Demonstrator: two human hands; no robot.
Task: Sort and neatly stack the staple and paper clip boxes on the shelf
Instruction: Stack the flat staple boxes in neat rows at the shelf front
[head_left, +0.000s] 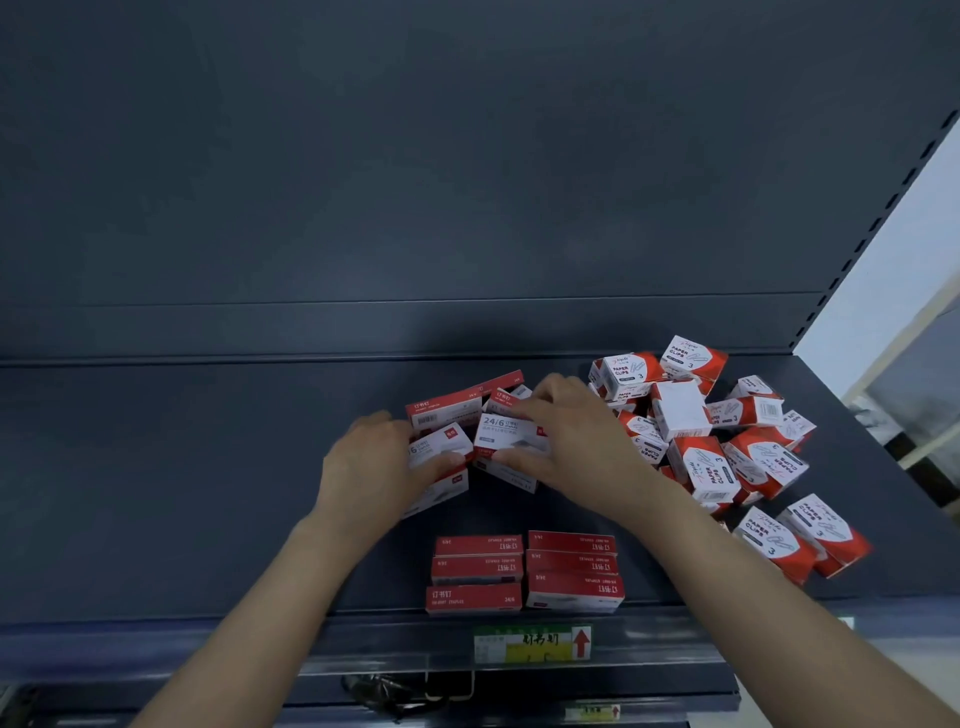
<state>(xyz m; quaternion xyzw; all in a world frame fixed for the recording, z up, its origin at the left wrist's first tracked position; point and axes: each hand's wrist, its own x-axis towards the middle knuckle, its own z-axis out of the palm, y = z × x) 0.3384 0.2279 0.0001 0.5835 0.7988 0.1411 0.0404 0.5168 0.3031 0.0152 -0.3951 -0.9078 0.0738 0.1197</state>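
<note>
On the dark shelf (208, 493), mid-depth, lies a loose cluster (462, 402) of red-and-white staple boxes. The left hand (371, 467) grips one staple box (441, 449), thumb across its white face, where only a "6" shows. The right hand (571, 441) pinches the 24/6 box (506, 431) just beside it, fingers over the far edge and thumb at the near edge. At the front edge stand two stacks (524, 571) of three staple boxes each, red sides marked "24/6". To the right sprawls a heap of clip boxes (701, 467) printed "PAPER CLIPS 3". A tag (532, 644) on the shelf lip bears handwriting and a red arrow.
</note>
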